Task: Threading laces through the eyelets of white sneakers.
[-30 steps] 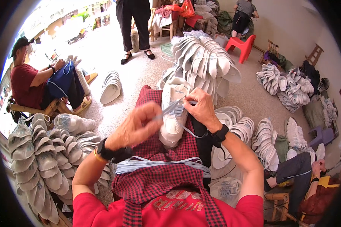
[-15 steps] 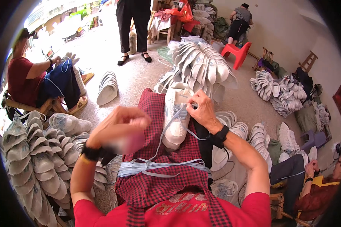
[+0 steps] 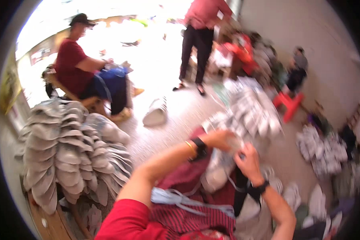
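A white sneaker (image 3: 215,175) lies on my lap, toe toward me, its upper end hidden behind my hands. My left hand (image 3: 224,141) reaches over the shoe's far end; motion smears its fingers, so its grip is unclear. Beside it, my right hand (image 3: 249,162) is closed in a pinch, apparently on the pale blue shoelace, though blur hides the lace at its fingertips. Part of the lace (image 3: 231,183) loops out beside the shoe toward my right wrist. A bundle of pale blue shoelaces (image 3: 176,197) lies across my checked apron (image 3: 188,220).
Stacked white shoes (image 3: 68,156) rise at my left above a wooden bench (image 3: 48,218). Another shoe pile (image 3: 252,106) stands ahead, near a red stool (image 3: 289,105). A seated person (image 3: 74,66) works at far left; another person (image 3: 198,40) stands ahead. More shoes (image 3: 322,148) lie at right.
The view has swung left, shifting the scene rightward. My left hand has come from beside the shoe to its far end, close to my right hand. The standing person's upper body now shows.
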Motion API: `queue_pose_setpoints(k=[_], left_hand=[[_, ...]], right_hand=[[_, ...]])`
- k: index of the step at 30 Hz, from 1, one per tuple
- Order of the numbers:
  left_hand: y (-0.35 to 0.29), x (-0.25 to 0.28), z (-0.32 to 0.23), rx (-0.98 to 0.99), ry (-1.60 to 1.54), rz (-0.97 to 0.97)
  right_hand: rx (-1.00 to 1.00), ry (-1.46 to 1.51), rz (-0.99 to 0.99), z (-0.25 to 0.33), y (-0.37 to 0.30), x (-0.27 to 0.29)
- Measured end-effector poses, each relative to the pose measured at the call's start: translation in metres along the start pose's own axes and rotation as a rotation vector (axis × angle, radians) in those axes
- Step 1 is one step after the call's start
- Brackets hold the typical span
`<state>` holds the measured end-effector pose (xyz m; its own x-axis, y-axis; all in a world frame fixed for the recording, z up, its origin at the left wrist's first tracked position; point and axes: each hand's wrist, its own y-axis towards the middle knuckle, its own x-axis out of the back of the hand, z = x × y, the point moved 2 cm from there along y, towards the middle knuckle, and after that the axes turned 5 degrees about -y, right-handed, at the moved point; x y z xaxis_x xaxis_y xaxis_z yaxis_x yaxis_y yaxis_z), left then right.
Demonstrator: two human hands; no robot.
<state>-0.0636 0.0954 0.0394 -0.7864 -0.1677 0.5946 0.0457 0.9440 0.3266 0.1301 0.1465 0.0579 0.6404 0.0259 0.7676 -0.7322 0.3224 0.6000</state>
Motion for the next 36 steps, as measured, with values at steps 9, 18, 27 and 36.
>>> queue_pose_setpoints(k=[9,18,27,36], left_hand=[[0.013,0.023,-0.024,0.445,0.043,0.345],[0.034,0.023,0.017,0.404,-0.066,0.430],[0.021,0.021,0.022,0.468,-0.444,0.450],[0.021,0.024,-0.032,0.466,-0.026,0.410]], right_hand=[[-0.111,0.099,-0.039,0.000,-0.014,-0.004],[-0.023,0.055,-0.059,-0.002,-0.008,-0.005],[-0.127,0.247,0.004,-0.003,-0.005,-0.010],[-0.198,0.352,0.039,-0.034,-0.018,-0.021]])
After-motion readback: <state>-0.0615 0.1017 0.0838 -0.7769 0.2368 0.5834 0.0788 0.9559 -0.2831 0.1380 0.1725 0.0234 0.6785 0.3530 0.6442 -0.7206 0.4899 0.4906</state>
